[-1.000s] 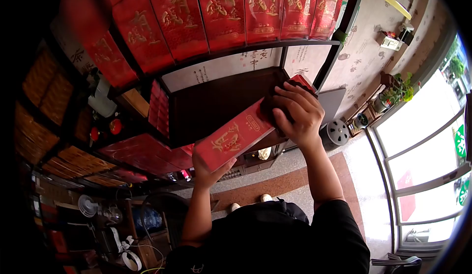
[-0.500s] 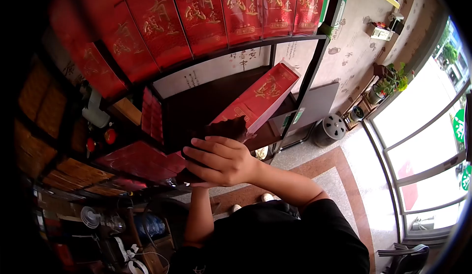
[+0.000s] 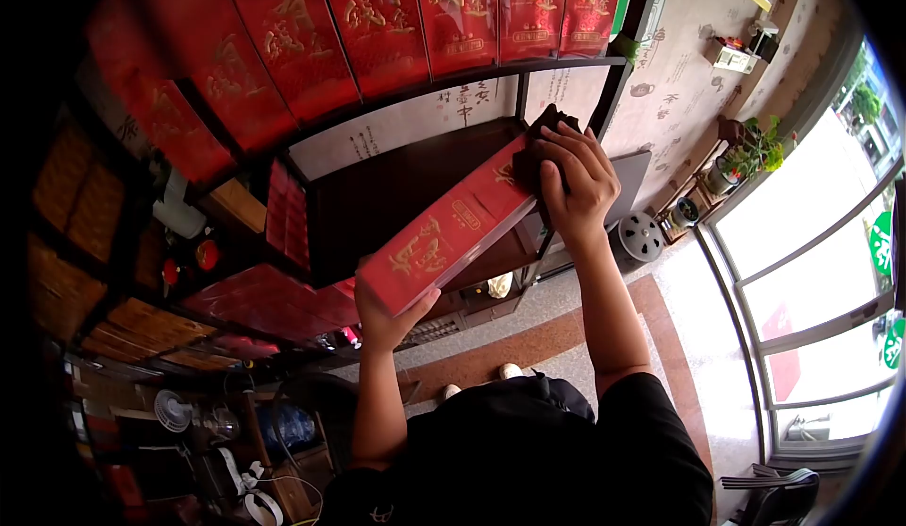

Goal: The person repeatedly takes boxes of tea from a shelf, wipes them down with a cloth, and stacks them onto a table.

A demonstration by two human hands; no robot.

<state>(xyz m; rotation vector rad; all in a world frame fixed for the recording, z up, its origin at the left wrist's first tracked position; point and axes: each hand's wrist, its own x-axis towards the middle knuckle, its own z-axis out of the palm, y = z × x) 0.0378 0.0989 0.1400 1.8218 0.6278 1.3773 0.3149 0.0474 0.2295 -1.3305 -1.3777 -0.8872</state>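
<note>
A long red box (image 3: 453,233) with gold lettering is held up at a slant in front of the dark shelf. Its lower left end rests in my left hand (image 3: 385,326), whose thumb lies along the side; the other fingers are mostly hidden behind the box. At the upper right end, my right hand (image 3: 578,179) presses a dark brown cloth (image 3: 540,144) against the box. The fingers of that hand are bent over the cloth.
Upright red boxes (image 3: 377,26) with gold lettering line the shelf above. More red packages (image 3: 274,304) lie at lower left. A dark metal shelf post (image 3: 604,101) rises just beside my right hand. A potted plant (image 3: 755,149) and a round metal container (image 3: 640,240) stand by the window.
My right hand and the cloth have moved from the box's lower end up and right to its far end. The lettering now sits near the lower end, and my left hand shows beneath it.
</note>
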